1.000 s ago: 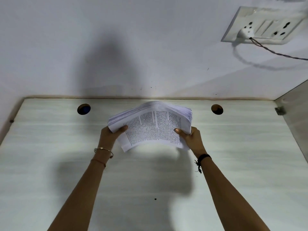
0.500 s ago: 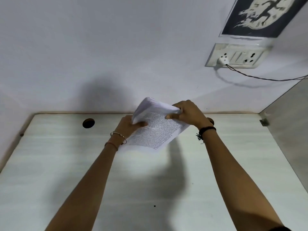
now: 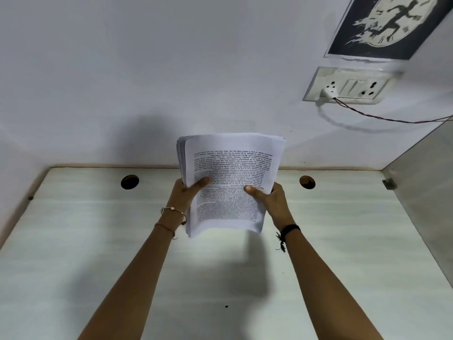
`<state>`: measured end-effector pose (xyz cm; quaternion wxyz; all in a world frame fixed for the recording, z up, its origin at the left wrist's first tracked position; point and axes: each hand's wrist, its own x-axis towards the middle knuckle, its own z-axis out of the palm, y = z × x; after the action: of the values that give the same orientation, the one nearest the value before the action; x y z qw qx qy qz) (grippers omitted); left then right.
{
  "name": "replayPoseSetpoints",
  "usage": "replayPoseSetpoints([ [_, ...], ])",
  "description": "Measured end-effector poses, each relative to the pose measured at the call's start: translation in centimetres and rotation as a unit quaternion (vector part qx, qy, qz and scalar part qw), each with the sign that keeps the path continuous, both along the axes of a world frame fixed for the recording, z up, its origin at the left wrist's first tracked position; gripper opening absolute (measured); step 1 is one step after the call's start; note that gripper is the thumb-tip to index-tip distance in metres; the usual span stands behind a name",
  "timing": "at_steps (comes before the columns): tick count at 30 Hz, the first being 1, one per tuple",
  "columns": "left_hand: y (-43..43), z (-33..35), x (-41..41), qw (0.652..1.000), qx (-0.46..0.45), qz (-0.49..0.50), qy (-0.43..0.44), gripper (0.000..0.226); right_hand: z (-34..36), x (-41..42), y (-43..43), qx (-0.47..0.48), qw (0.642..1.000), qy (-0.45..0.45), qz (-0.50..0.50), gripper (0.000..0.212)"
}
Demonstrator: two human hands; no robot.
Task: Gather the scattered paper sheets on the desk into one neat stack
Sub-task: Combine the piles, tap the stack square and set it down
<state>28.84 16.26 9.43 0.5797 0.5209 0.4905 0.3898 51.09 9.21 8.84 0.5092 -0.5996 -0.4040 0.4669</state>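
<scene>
We hold the stack of paper sheets (image 3: 228, 182) up in the air with both hands, above the far middle of the tabletop (image 3: 73, 253). Half a second ago the stack was bent and tipped to one side, with our right hand on its top corner. Now the stack stands up tall and straight, and its printed page faces us. The words on it look upside down.

Our left hand (image 3: 187, 192) is on the left edge of the stack, and its grip is pressed on the paper, thumb in front. Our right hand (image 3: 270, 201) has come down to the right edge, and its grip pinches the paper the same way. The sheets line up well at the top, but a few edges stick out a little at the bottom left.

The left wrist has a thin bangle (image 3: 174, 212) and the right wrist has a black thread band (image 3: 289, 229).

The tabletop is pale and white with soft lines in it. It has two round holes (image 3: 130, 182) near its far edge, one on the left and one on the right. The stack makes a dark shadow on it.

Behind it is a white wall (image 3: 147, 69). Far to the right the wall has a switch board (image 3: 348, 85) with a white plug (image 3: 328, 92) in it and a thin wire (image 3: 392, 119) going right. Above that hangs a dark poster (image 3: 382, 25) with a running figure. We see more of the poster now than before.
</scene>
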Motion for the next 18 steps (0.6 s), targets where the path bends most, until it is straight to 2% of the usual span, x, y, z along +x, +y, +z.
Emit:
replayPoseSetpoints([
  [3,-0.5,0.2,1.0,0.998,0.032,0.054,0.021,0.033,-0.9,-1.5,0.8,0.026,0.993,-0.024,-0.116,0.056],
  [4,-0.7,0.3,1.2,0.997,0.036,0.057,0.026,0.035,-1.1,-1.8,0.8,0.034,0.99,-0.026,-0.133,0.057],
  [6,-1.0,-0.1,1.1,0.997,0.023,0.054,0.06,0.049,-1.6,-1.9,0.7,0.028,0.988,-0.02,-0.148,0.042],
  [9,-1.9,-2.1,0.4,0.99,-0.021,0.032,0.132,0.051,-3.5,-1.7,-0.2,-0.022,0.993,-0.024,-0.113,0.035],
  [12,-2.9,-3.8,-0.2,0.99,-0.064,0.044,0.119,0.03,-5.2,-1.7,-1.1,-0.048,0.996,-0.035,-0.071,0.031],
  [15,-2.7,-3.7,-0.5,0.99,-0.059,0.039,0.118,0.03,-5.0,-1.7,-0.6,-0.056,0.994,-0.047,-0.077,0.023],
  [18,-2.2,-2.9,-0.5,0.992,-0.033,0.028,0.116,0.035,-4.0,-1.6,0.0,-0.029,0.993,-0.075,-0.083,0.029],
])
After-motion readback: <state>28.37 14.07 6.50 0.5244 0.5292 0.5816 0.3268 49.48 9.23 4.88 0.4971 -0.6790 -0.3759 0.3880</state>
